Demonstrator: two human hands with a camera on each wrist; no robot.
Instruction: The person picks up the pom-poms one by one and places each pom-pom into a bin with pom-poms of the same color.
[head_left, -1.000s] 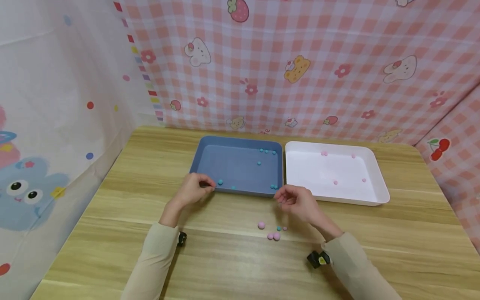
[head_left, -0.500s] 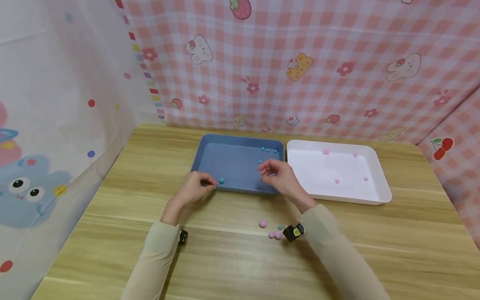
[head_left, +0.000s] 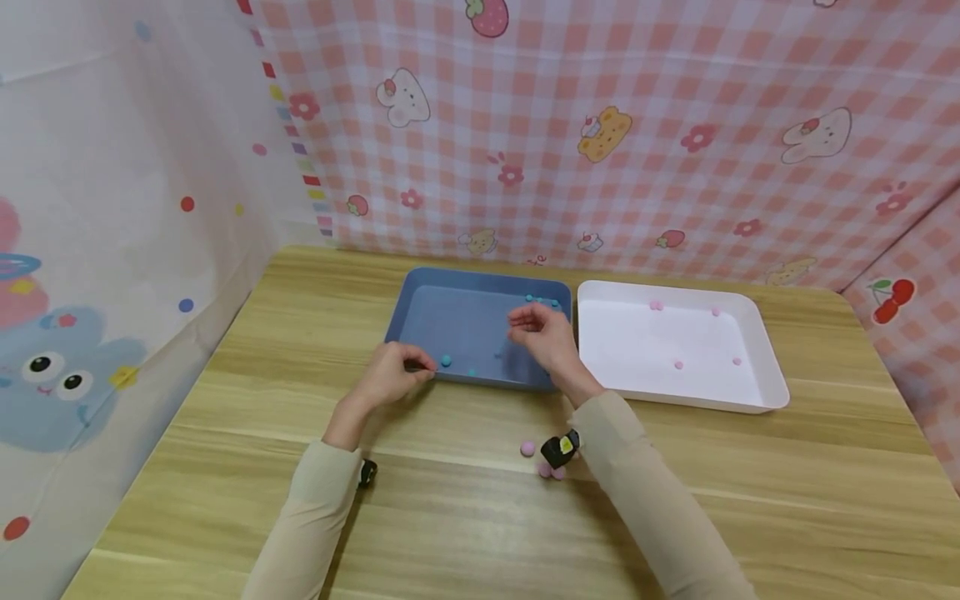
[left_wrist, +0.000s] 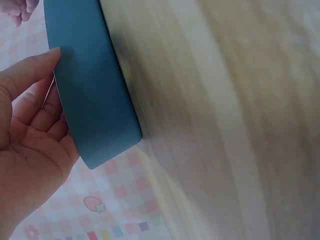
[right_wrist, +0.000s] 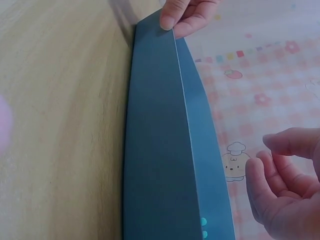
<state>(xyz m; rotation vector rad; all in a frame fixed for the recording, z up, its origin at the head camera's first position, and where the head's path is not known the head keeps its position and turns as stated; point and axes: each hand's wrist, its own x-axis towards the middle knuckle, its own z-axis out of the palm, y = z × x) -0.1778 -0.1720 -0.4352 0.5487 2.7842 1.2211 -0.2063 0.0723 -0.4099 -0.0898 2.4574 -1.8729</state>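
My left hand [head_left: 393, 372] pinches the near rim of the blue tray [head_left: 450, 321] at its front left corner. In the left wrist view the thumb [left_wrist: 44, 61] lies on the outer wall, with the other fingers behind the rim. Above the tray's right half hovers my right hand [head_left: 546, 335], its fingers loosely bent. The right wrist view shows a gap between its thumb and fingertips, with nothing held there. A small dark teal ball [head_left: 497, 356] shows in the tray below this hand. A larger teal ball [head_left: 446, 361] sits near my left fingertips; several small ones are along the far right side.
A white tray [head_left: 765, 367] with several small pink balls stands right beside the blue one. Nearer on the wooden table [head_left: 450, 517] lie pink balls [head_left: 528, 448], partly covered by the right wrist's black camera [head_left: 560, 449]. A checked cloth [head_left: 525, 125] hangs behind the table.
My right hand has moved from the blue tray's front right corner up and left over its inside. A small ball now shows in the tray beneath it. The left hand keeps its place.
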